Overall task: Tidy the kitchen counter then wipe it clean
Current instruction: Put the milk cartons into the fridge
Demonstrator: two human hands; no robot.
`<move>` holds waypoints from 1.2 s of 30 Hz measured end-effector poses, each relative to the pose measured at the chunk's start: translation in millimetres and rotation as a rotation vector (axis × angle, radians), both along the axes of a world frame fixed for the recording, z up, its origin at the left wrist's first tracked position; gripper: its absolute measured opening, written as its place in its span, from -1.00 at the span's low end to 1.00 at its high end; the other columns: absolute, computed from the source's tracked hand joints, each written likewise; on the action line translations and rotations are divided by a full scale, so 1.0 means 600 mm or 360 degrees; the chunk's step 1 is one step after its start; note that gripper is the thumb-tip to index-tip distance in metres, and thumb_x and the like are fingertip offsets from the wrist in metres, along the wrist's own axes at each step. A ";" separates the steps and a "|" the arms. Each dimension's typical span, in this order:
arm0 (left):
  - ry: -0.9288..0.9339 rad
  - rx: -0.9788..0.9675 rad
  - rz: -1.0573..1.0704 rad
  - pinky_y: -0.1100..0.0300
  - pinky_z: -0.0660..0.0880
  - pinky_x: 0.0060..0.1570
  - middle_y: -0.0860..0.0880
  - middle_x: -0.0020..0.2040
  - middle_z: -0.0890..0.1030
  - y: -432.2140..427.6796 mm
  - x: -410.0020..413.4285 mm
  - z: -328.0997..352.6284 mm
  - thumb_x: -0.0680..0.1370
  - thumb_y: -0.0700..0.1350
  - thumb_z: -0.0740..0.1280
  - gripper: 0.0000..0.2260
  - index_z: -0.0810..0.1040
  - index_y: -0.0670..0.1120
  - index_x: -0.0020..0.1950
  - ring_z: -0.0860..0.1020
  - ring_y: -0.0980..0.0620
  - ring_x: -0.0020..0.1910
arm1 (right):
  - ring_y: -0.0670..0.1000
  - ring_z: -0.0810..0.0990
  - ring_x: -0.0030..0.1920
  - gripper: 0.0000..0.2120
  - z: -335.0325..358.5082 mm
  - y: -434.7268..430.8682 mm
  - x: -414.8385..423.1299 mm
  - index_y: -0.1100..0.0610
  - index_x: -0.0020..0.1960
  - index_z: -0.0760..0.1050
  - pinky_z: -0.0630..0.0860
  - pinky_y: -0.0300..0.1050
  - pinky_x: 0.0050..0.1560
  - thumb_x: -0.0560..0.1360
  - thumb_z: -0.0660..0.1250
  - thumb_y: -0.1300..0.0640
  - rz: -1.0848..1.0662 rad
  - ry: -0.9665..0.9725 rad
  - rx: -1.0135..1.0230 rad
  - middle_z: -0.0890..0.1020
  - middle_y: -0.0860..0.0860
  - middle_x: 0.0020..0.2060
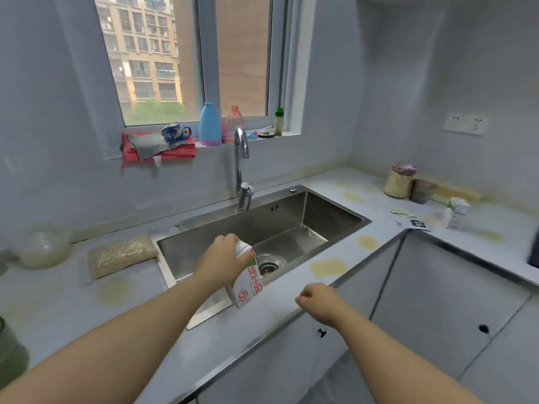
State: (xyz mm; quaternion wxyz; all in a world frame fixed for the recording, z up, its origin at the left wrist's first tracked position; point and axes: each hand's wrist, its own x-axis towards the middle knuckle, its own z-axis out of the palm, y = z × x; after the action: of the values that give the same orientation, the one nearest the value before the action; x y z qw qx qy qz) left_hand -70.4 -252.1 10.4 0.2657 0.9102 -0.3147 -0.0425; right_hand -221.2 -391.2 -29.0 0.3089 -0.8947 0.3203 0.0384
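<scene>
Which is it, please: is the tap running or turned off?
Off: no stream shows between the faucet spout and the sink below.

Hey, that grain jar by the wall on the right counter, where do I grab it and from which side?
Probably wrap the free right hand round the straight body of the grain jar, below the lid, coming from the front-left. It stands upright, a dark cup crowds its right side and the wall is behind; the left hand holds the milk carton.

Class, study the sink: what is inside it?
Inside the sink, a round drain strainer and bare steel show. The milk carton, gripped by the left hand, covers the basin's near part.
</scene>
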 end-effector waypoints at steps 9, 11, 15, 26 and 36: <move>-0.0070 0.0017 -0.0417 0.13 0.59 -0.05 -0.07 0.19 0.43 -0.268 -0.109 0.036 0.56 0.11 0.23 -0.61 0.35 -0.06 0.30 0.55 0.01 0.01 | 0.00 0.32 -0.26 -0.76 0.013 -0.212 -0.125 0.25 -0.20 0.40 0.23 -0.17 -0.26 0.56 0.17 0.11 -0.0364 -0.0131 0.0131 0.39 0.06 -0.30; -0.0094 0.0039 -0.0495 0.13 0.58 -0.06 -0.06 0.21 0.43 -0.343 -0.135 0.039 0.56 0.13 0.23 -0.58 0.33 -0.05 0.33 0.55 0.01 0.03 | -0.01 0.34 -0.18 -0.73 0.013 -0.285 -0.155 0.36 -0.08 0.45 0.23 -0.18 -0.18 0.55 0.18 0.12 -0.0476 -0.0173 0.0125 0.40 0.08 -0.21; -0.0170 0.0057 -0.0604 0.13 0.56 -0.11 -0.05 0.25 0.42 -0.485 -0.174 0.038 0.55 0.16 0.23 -0.53 0.29 -0.02 0.39 0.55 0.00 0.05 | -0.01 0.34 -0.18 -0.79 0.021 -0.410 -0.207 0.30 -0.14 0.44 0.24 -0.20 -0.22 0.56 0.17 0.17 -0.0614 -0.0229 0.0137 0.41 0.10 -0.18; -0.0160 0.0146 -0.0723 0.14 0.57 -0.10 -0.05 0.19 0.46 -0.791 -0.198 0.024 0.54 0.17 0.23 -0.54 0.32 0.01 0.38 0.56 0.00 0.02 | 0.00 0.39 -0.21 -0.78 -0.004 -0.676 -0.254 0.31 -0.10 0.50 0.30 -0.17 -0.21 0.51 0.18 0.16 -0.0790 -0.0207 0.0137 0.52 0.17 -0.23; -0.0136 0.0105 -0.0856 0.06 0.51 0.05 -0.09 0.31 0.39 -1.057 -0.114 0.004 0.56 0.13 0.22 -0.51 0.25 -0.01 0.43 0.48 -0.08 0.19 | 0.07 0.49 0.16 -0.66 0.012 -0.926 -0.188 0.13 0.32 0.38 0.40 -0.17 0.09 0.56 0.17 0.10 -0.0995 -0.0250 0.0019 0.48 0.07 0.25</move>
State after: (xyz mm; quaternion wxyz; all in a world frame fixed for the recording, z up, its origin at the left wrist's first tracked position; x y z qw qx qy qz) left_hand -138.9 -886.2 13.1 0.2016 0.8031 -0.5545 -0.0832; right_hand -334.0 -947.1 -21.7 0.3348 -0.7514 0.5545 -0.1258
